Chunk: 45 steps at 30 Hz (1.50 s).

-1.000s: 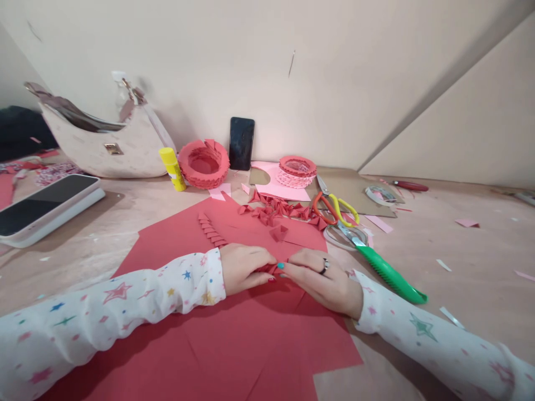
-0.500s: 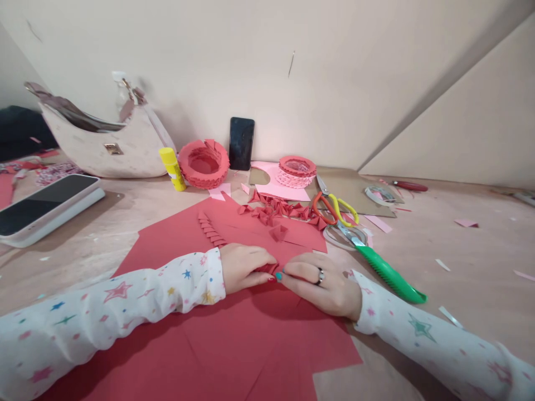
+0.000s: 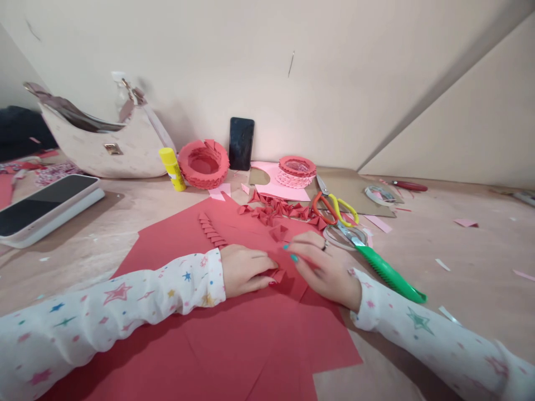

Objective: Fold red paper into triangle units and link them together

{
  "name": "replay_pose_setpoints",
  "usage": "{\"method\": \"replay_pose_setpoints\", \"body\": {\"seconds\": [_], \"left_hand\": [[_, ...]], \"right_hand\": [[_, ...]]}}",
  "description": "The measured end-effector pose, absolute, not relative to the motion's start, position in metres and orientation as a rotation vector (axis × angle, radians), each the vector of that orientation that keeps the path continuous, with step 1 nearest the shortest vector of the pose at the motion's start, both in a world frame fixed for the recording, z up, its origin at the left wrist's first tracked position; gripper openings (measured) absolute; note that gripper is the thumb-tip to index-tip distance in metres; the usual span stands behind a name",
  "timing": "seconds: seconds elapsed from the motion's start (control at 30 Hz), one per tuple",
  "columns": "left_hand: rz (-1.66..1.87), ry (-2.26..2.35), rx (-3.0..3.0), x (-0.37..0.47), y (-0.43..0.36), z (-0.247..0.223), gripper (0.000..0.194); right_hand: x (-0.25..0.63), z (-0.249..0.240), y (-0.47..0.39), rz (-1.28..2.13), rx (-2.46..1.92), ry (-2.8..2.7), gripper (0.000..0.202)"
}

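Note:
My left hand point(image 3: 246, 270) rests over the red paper sheets point(image 3: 217, 345) and grips folded red paper pieces point(image 3: 277, 274) between thumb and fingers. The palm side and most of what it holds are hidden. Just to the right, my right hand point(image 3: 321, 267) hovers with thumb and fingers apart, nothing visible between them. A single folded red triangle point(image 3: 278, 233) lies close to its fingertips. Farther back is a pile of red folded triangles point(image 3: 280, 208). A slanting row of linked red pieces point(image 3: 211, 229) lies beyond my left hand.
At the back stand a red paper bowl point(image 3: 203, 165), a pink-and-red paper ring point(image 3: 296, 171), a glue stick point(image 3: 172, 170) and a phone point(image 3: 241, 143). Scissors point(image 3: 336, 207) and a green-handled cutter point(image 3: 390, 273) lie right. A handbag point(image 3: 104, 145) and another phone point(image 3: 50, 206) are left.
My right hand has let go of the paper beside my left fingers and moved slightly up and right, its fingers parting. My left hand has stayed in place with the folded pieces.

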<state>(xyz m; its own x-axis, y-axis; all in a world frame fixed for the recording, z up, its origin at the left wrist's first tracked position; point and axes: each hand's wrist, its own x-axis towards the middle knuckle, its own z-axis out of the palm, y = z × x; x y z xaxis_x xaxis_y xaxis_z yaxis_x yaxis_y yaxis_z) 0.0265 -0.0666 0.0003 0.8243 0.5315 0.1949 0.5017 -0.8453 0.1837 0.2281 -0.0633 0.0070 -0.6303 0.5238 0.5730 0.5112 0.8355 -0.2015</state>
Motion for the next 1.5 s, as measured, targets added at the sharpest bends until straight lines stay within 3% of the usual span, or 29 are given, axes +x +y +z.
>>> {"method": "replay_pose_setpoints", "body": {"seconds": [0.2,0.43,0.7,1.0,1.3,1.5], "left_hand": [[0.378,0.814,2.845,0.027,-0.068,0.004,0.027],[0.462,0.739,2.803,0.027,-0.064,0.004,0.027],[0.570,1.063,2.597,0.028,-0.063,0.001,0.020],[0.429,0.933,2.820,0.031,-0.063,0.000,0.018],[0.550,0.755,2.483,0.026,-0.059,-0.001,0.020],[0.554,0.761,2.412,0.025,-0.058,-0.002,0.022]], "right_hand": [[0.225,-0.005,-0.044,0.085,-1.124,-2.382,0.042],[0.229,-0.008,-0.039,0.332,-1.132,-2.288,0.023],[0.222,0.005,-0.055,0.690,-1.021,-2.302,0.014],[0.218,0.004,-0.070,0.619,-0.818,-2.362,0.016],[0.221,0.003,-0.069,0.675,-0.654,-2.387,0.034],[0.219,0.006,-0.071,0.646,-0.696,-2.371,0.023]]}}
